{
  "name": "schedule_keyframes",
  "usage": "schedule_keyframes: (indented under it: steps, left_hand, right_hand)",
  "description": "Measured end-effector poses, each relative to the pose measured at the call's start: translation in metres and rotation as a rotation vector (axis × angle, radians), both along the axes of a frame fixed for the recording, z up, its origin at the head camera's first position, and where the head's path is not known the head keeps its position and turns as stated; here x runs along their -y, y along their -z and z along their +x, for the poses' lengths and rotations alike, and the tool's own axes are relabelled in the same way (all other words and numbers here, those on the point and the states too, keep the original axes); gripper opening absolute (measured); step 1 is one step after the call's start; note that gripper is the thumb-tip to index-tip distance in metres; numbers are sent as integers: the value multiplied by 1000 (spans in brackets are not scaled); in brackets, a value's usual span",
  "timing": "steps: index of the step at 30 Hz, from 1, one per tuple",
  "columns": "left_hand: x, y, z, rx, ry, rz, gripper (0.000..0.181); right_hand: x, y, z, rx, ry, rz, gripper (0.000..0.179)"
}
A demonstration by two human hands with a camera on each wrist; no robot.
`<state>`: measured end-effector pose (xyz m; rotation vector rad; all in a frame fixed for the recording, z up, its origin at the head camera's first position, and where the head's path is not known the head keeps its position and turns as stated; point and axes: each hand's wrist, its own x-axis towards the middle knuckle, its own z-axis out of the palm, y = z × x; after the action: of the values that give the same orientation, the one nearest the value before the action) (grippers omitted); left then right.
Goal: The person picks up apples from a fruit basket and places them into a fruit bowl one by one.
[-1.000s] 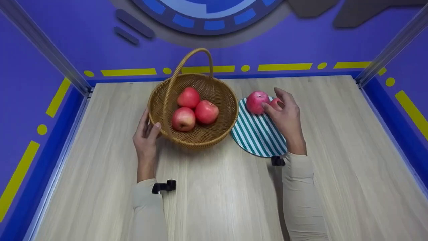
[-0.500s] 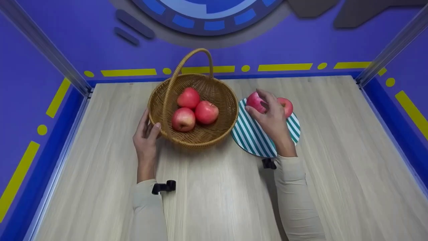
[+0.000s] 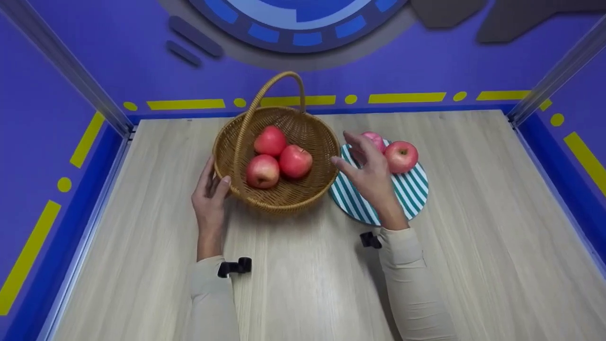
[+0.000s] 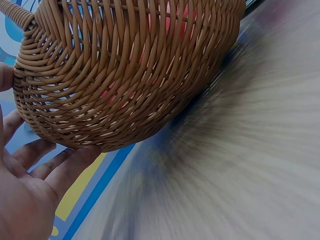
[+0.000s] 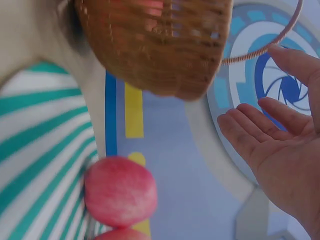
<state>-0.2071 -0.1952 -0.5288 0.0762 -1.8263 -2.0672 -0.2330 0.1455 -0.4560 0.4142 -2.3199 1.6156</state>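
A brown wicker basket (image 3: 279, 206) with a tall arched handle holds three red apples (image 3: 263, 171). My left hand (image 3: 209, 208) grips its left side, thumb at the rim; in the left wrist view the fingers (image 4: 75, 167) support the woven wall from below. Between the basket and a round green-and-white striped mat (image 3: 413, 192) is my right hand (image 3: 369, 177), fingers spread and holding nothing, fingertips close to the basket's right rim. Two apples sit at the mat's far side: a red one (image 3: 402, 157) and a pinker one (image 3: 375, 140), partly hidden behind the hand.
The wooden tabletop (image 3: 293, 279) runs back to a blue-purple wall (image 3: 142, 61) with yellow markings. Side panels (image 3: 28, 156) stand at left and right, with metal posts in the back corners. Each sleeve carries a small black wrist camera (image 3: 234, 267).
My right hand has moved left, from the redder apple past the pinker one to the basket's rim, uncovering the redder apple. The left hand stays on the basket. The head view has shifted slightly.
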Motion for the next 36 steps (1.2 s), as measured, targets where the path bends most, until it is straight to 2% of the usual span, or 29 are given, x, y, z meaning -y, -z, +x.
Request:
schedule_keyframes:
  steps: [5, 12, 17, 21, 26, 31, 36]
  left_hand:
    - [0, 3, 2, -4, -4, 10, 59]
    - [-3, 2, 0, -23, -2, 26, 61]
    - [-3, 0, -2, -29, 7, 4, 62]
    - [-1, 0, -3, -24, -3, -3, 59]
    - [2, -3, -2, -32, -16, -15, 60]
    - [4, -6, -4, -77, -19, -52, 61]
    - [5, -8, -4, -80, -27, -77, 62]
  right_hand:
    - [16, 7, -2, -40, -55, 36, 59]
    - [42, 10, -10, -74, -63, 173, 57]
    - [56, 14, -14, -112, 1, 232, 53]
    - [67, 22, -15, -192, 64, 250, 50]
    - [73, 32, -14, -271, 97, 262, 47]
    - [76, 37, -14, -277, 121, 257, 45]
    - [76, 38, -11, -279, 107, 250, 46]
